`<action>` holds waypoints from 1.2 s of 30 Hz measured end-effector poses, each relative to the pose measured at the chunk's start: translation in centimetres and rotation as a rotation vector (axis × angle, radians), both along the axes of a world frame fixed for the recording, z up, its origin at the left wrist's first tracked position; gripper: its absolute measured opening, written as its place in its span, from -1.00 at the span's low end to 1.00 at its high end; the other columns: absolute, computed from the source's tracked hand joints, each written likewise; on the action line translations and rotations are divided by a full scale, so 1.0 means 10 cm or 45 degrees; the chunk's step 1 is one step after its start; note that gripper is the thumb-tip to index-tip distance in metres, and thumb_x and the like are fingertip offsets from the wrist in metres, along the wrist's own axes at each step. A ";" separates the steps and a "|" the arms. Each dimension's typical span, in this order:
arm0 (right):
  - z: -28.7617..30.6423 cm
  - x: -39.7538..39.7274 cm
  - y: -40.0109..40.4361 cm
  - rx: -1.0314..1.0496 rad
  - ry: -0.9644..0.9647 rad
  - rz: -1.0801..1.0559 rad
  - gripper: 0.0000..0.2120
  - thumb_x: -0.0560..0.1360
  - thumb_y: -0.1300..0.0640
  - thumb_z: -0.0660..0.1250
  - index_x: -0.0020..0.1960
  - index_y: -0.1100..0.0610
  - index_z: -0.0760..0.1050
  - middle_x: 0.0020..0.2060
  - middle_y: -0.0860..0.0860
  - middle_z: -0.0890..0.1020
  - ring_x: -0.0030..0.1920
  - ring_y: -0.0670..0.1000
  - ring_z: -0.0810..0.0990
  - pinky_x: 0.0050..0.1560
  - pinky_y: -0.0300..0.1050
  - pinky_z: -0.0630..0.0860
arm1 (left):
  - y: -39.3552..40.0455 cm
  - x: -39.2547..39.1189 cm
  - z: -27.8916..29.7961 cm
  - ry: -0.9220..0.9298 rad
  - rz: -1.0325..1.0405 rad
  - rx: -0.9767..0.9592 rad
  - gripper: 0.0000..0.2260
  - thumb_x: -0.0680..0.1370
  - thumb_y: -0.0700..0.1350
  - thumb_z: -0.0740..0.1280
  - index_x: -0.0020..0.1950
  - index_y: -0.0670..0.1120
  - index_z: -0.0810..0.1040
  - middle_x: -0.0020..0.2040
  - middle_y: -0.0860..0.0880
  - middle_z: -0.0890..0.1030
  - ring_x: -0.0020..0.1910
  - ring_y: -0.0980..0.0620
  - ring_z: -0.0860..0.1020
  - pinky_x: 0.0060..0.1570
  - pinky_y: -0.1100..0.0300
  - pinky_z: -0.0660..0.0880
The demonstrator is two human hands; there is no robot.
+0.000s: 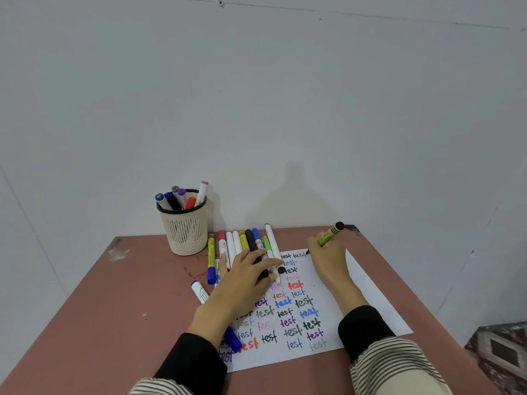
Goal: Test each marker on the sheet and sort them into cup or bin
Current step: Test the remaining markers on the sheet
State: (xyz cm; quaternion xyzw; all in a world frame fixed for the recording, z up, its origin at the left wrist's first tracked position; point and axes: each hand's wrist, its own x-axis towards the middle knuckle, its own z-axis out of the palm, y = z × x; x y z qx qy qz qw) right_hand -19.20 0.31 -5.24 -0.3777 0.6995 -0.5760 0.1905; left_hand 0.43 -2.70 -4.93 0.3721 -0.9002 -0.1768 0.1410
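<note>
Right now the right hand (pixel 328 258) pinches a yellow marker (pixel 330 233), tip on the sheet's (pixel 368 297) far edge, barrel slanting up and away; the cup (pixel 185 229) stands far left, and the left hand (pixel 245 280) lies spread flat on the sheet.

Two hands are on the table: the left hand (pixel 245 277) lies flat on the one sheet (pixel 368 292), and the right hand (pixel 328 259) grips one yellow marker (pixel 330 234). One cup (pixel 186 229) stands by the wall with six markers (pixel 182 197) poking out. Nine markers lie in a row (pixel 245 243) at the sheet's top edge. Two more lie loose near the left wrist, a white one (pixel 199 291) and a blue one (pixel 232 339).
</note>
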 end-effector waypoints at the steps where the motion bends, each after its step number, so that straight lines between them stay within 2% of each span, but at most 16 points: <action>1: 0.00 0.00 0.00 -0.012 -0.022 -0.006 -0.66 0.50 0.25 0.25 -0.37 0.10 0.18 -0.48 -0.02 0.27 -0.45 -0.07 0.25 -0.41 -0.19 0.22 | 0.00 0.00 -0.01 0.006 0.000 0.002 -0.66 0.67 0.09 0.09 0.45 0.26 0.30 0.55 0.14 0.12 0.56 0.07 -0.07 0.47 -0.14 -0.09; 6: 0.08 0.03 0.03 -0.208 -0.115 -0.100 -0.88 0.51 0.25 0.34 -0.16 0.26 0.44 -0.31 0.02 0.52 -0.31 -0.07 0.46 -0.31 -0.26 0.42 | -0.02 -0.02 -0.01 0.113 0.020 -0.097 -0.67 0.67 0.04 0.08 0.44 0.21 0.33 0.52 0.17 0.19 0.55 0.13 -0.06 0.46 -0.12 -0.23; 9: 0.12 0.05 0.06 -0.270 -0.227 -0.021 -0.89 0.51 0.21 0.38 -0.04 0.20 0.46 -0.22 0.00 0.56 -0.25 -0.10 0.48 -0.26 -0.27 0.43 | -0.04 -0.02 -0.01 0.243 0.051 -0.224 -0.72 0.67 -0.03 0.10 0.36 0.18 0.41 0.38 0.22 0.38 0.48 0.19 0.15 0.46 -0.11 -0.31; 11: 0.14 0.07 0.09 -0.266 -0.348 0.061 -0.94 0.52 0.19 0.38 -0.03 0.15 0.51 -0.20 0.03 0.56 -0.28 -0.09 0.46 -0.26 -0.21 0.40 | -0.06 -0.02 -0.02 0.332 0.049 -0.249 -0.78 0.67 -0.07 0.12 0.25 0.15 0.45 0.10 0.25 0.54 0.24 0.28 0.39 0.52 -0.06 -0.16; 12: 0.16 0.08 0.10 -0.280 -0.463 0.102 -0.94 0.53 0.18 0.36 -0.01 0.15 0.55 -0.21 0.05 0.56 -0.31 -0.09 0.44 -0.29 -0.20 0.38 | -0.06 -0.02 -0.01 0.379 0.047 -0.237 -0.82 0.67 -0.06 0.14 0.20 0.13 0.47 -0.06 0.25 0.54 0.05 0.32 0.44 0.50 0.02 0.02; 13: 0.18 0.10 0.11 -0.307 -0.597 0.143 -0.89 0.54 0.16 0.34 0.02 0.17 0.58 -0.22 0.07 0.57 -0.35 -0.09 0.42 -0.31 -0.20 0.36 | -0.06 -0.01 0.02 0.432 0.049 -0.210 -0.86 0.67 -0.04 0.15 0.15 0.11 0.47 -0.17 0.22 0.52 -0.11 0.30 0.46 0.36 0.12 0.26; 14: 0.20 0.12 0.12 -0.340 -0.723 0.176 -0.85 0.54 0.16 0.31 0.05 0.20 0.59 -0.23 0.08 0.58 -0.38 -0.09 0.42 -0.32 -0.20 0.35 | -0.04 -0.01 0.05 0.486 0.052 -0.169 -0.88 0.66 -0.01 0.16 0.13 0.10 0.46 -0.22 0.18 0.50 -0.22 0.26 0.45 0.10 0.18 0.42; 16: 0.24 0.17 0.14 -0.392 -0.877 0.215 -0.88 0.56 0.21 0.26 0.03 0.20 0.54 -0.24 0.11 0.60 -0.42 -0.09 0.42 -0.33 -0.19 0.34 | 0.02 0.01 0.12 0.568 0.054 -0.072 -0.87 0.65 0.05 0.16 0.17 0.10 0.38 -0.27 0.11 0.49 -0.31 0.19 0.45 -0.26 0.21 0.41; 17: 0.24 0.18 0.15 -0.415 -0.919 0.228 -0.93 0.57 0.24 0.25 -0.01 0.18 0.50 -0.26 0.11 0.58 -0.44 -0.08 0.41 -0.35 -0.20 0.33 | 0.04 0.01 0.14 0.599 0.059 -0.012 -0.84 0.65 0.07 0.15 0.20 0.09 0.32 -0.26 0.11 0.48 -0.31 0.22 0.45 -0.30 0.26 0.38; 19: 0.24 0.22 0.16 -0.456 -0.968 0.260 -0.92 0.57 0.29 0.25 -0.06 0.17 0.48 -0.32 0.08 0.51 -0.44 -0.09 0.36 -0.39 -0.24 0.32 | 0.05 0.04 0.13 0.648 0.074 0.097 -0.85 0.66 0.06 0.10 0.19 0.08 0.20 -0.10 0.13 0.47 -0.18 0.32 0.47 -0.19 0.34 0.39; 22: 0.25 0.31 0.18 -0.496 -0.990 0.343 -0.87 0.56 0.30 0.27 0.07 0.25 0.56 -0.33 0.04 0.53 -0.38 -0.11 0.41 -0.37 -0.27 0.36 | 0.02 0.04 0.13 0.656 0.106 0.117 -0.93 0.68 0.01 0.03 0.13 0.05 0.17 0.05 0.07 0.43 -0.01 0.26 0.47 -0.01 0.34 0.43; 24: 0.27 0.37 0.18 -0.488 -1.008 0.377 -0.84 0.55 0.25 0.29 0.07 0.31 0.57 -0.33 0.06 0.54 -0.36 -0.10 0.42 -0.35 -0.26 0.36 | 0.02 0.03 0.16 0.657 0.114 0.086 -0.94 0.69 -0.06 0.06 0.14 0.00 0.21 0.03 0.08 0.41 -0.02 0.27 0.44 -0.05 0.45 0.40; 26: 0.27 0.41 0.18 -0.456 -1.013 0.373 -0.83 0.55 0.18 0.31 -0.09 0.30 0.56 -0.36 0.08 0.52 -0.39 -0.08 0.40 -0.35 -0.24 0.35 | 0.03 0.04 0.18 0.686 0.115 0.124 -0.94 0.68 -0.19 0.11 0.14 -0.09 0.28 0.00 0.06 0.41 -0.05 0.25 0.44 -0.10 0.52 0.36; 28: 0.27 0.42 0.17 -0.443 -1.007 0.337 -0.76 0.56 0.14 0.31 -0.22 0.24 0.51 -0.40 0.09 0.50 -0.43 -0.07 0.38 -0.36 -0.23 0.33 | -0.03 0.06 0.14 0.732 0.122 0.102 -0.90 0.66 -0.23 0.15 0.13 -0.05 0.34 0.04 0.02 0.46 0.01 0.22 0.45 -0.03 0.49 0.36; 32: 0.25 0.38 0.17 -0.425 -0.998 0.342 -0.74 0.56 0.12 0.32 -0.26 0.22 0.47 -0.42 0.08 0.47 -0.44 -0.08 0.38 -0.37 -0.24 0.34 | -0.16 0.09 0.05 0.779 0.163 0.106 -0.83 0.64 -0.20 0.21 0.14 0.07 0.43 0.09 0.09 0.53 0.10 0.21 0.48 0.08 0.41 0.41; 36: 0.23 0.37 0.17 -0.390 -0.962 0.360 -0.71 0.55 0.12 0.32 -0.29 0.23 0.46 -0.42 0.07 0.48 -0.42 -0.06 0.38 -0.32 -0.21 0.35 | -0.14 0.07 0.07 0.847 0.160 0.166 -0.81 0.61 -0.23 0.27 0.07 0.08 0.45 0.00 0.13 0.56 0.01 0.29 0.51 -0.02 0.46 0.41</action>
